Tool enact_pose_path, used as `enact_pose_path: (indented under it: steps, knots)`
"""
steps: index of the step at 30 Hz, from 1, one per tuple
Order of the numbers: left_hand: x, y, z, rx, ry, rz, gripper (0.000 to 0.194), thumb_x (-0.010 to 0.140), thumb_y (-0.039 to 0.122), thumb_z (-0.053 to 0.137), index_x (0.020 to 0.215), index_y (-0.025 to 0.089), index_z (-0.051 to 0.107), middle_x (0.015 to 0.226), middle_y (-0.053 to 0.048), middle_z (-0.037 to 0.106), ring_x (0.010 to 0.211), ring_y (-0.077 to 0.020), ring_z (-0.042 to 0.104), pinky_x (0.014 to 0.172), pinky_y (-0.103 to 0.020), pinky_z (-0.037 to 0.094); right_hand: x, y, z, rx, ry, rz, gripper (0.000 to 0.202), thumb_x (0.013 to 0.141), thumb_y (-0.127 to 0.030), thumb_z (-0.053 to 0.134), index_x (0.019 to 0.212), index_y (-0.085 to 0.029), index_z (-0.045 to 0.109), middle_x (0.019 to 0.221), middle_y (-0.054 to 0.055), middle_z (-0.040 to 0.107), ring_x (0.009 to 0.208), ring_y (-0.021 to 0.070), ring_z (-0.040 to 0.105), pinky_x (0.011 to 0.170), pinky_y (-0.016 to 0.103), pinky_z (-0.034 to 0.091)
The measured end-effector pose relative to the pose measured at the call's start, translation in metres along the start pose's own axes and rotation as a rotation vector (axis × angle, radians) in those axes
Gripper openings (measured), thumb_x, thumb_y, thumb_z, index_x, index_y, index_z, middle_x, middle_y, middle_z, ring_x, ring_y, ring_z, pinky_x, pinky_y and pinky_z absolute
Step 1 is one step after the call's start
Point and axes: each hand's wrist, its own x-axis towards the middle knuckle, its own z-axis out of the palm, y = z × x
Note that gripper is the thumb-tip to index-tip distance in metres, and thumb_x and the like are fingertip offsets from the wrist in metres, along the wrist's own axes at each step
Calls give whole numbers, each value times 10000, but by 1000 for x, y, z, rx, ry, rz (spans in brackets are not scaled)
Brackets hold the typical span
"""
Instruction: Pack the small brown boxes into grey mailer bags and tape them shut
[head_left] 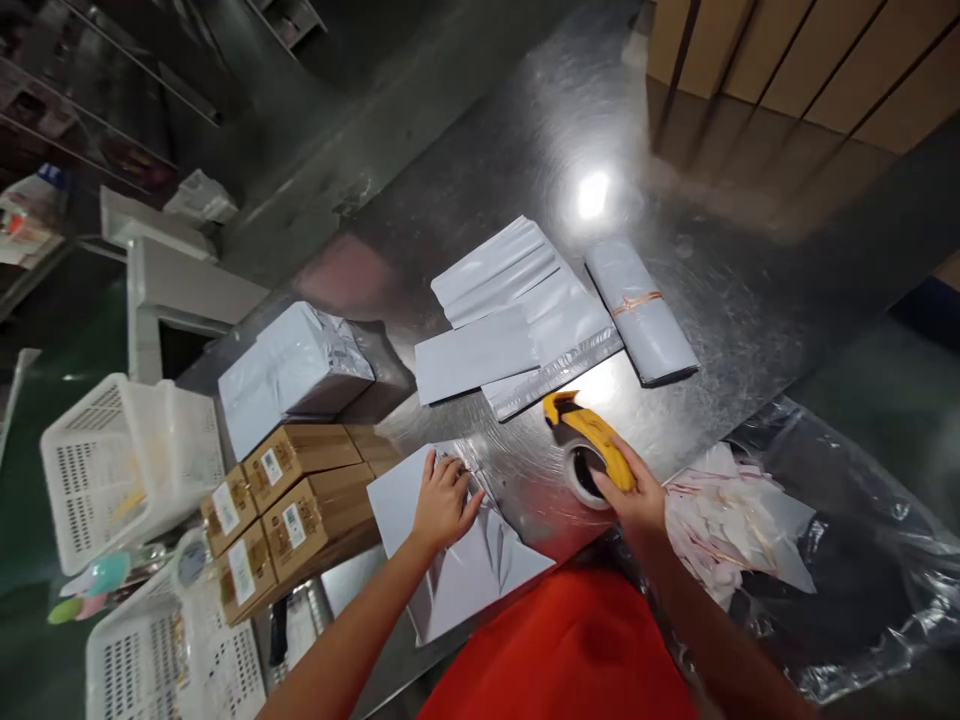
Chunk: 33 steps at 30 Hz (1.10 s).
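A white plastic mailer package [465, 585] lies on the metal table in front of me, its surface creased. My left hand [445, 503] rests flat on its upper part, fingers spread. To the right, my right hand [636, 492] grips a yellow tape dispenser [598, 437] loaded with a roll of tape, held over the table. Beyond both hands lie a stack of flat white mailers [540, 300] and a smaller white sheet or mailer [476, 352] on it. A bundle of mailers [641, 310] tied with an orange band is beside them.
Left of the package stand taped brown boxes [304, 500] with labels and a wrapped white parcel [296, 370]. White baskets [135, 470] are at the far left. At right, a dark plastic bag [847, 560] holds paper scraps [739, 520]. Large cartons [810, 60] stand at the back right.
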Motion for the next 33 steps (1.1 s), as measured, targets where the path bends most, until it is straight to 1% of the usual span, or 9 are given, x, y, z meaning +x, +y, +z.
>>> enact_pose_path:
  steps: [5,7,9,13,19,25,29,31,33]
  knots:
    - [2,-3,4,-53,22,24,230,885,230,423,906,183,648,997,-122,654,1077,-286,546,1157,-624,239,38,-8,110,387,-362,202,480,734,-429,724,1161,-214,685,1236,79,683,1162,276,609,1064,445,444]
    - [2,-4,6,-43,34,28,223,857,189,403,904,181,621,965,-123,641,1042,-281,542,1149,-606,266,44,-2,137,417,-420,256,450,705,-411,734,1107,-210,711,1202,78,703,1145,278,622,1070,449,436]
    - [2,-4,6,-24,43,18,213,827,163,398,902,184,596,937,-117,624,1003,-276,542,1140,-586,291,43,8,147,411,-446,304,426,678,-396,749,1062,-212,731,1181,77,715,1138,284,627,1078,461,426]
    - [4,-3,4,-15,58,-7,189,806,145,404,896,184,566,901,-107,602,943,-268,540,1123,-556,317,34,26,142,403,-467,361,435,688,-367,753,1093,-208,735,1191,75,716,1148,290,628,1098,486,404]
    - [4,-5,1,1,83,-61,193,780,143,409,893,193,558,857,-91,592,896,-264,539,1107,-514,330,35,33,140,447,-548,345,414,641,-303,767,1047,-225,761,1171,53,728,1152,282,631,1112,480,393]
    - [3,-12,7,-10,106,-72,160,772,163,416,862,204,541,829,-93,573,878,-280,523,1087,-530,341,10,51,85,403,-618,431,457,602,-294,793,1052,-218,768,1122,45,744,1079,275,658,1066,471,428]
    - [0,-10,-1,7,169,-71,192,865,202,388,923,174,569,916,-119,596,942,-283,540,1085,-560,341,-5,59,73,420,-598,437,498,568,-322,805,1052,-214,769,1086,42,752,1061,267,659,1044,442,445]
    - [-12,5,-5,42,204,57,211,897,249,421,987,170,594,1045,-143,616,1056,-299,543,1095,-600,316,-2,59,77,413,-608,434,491,565,-324,810,1041,-207,773,1034,39,761,1014,253,672,1029,432,457]
    - [-32,30,-3,49,102,442,212,894,275,476,1032,207,622,1130,-123,640,1127,-289,544,1105,-593,315,6,58,80,408,-629,438,483,570,-312,820,1038,-203,773,986,31,765,945,231,686,1004,420,476]
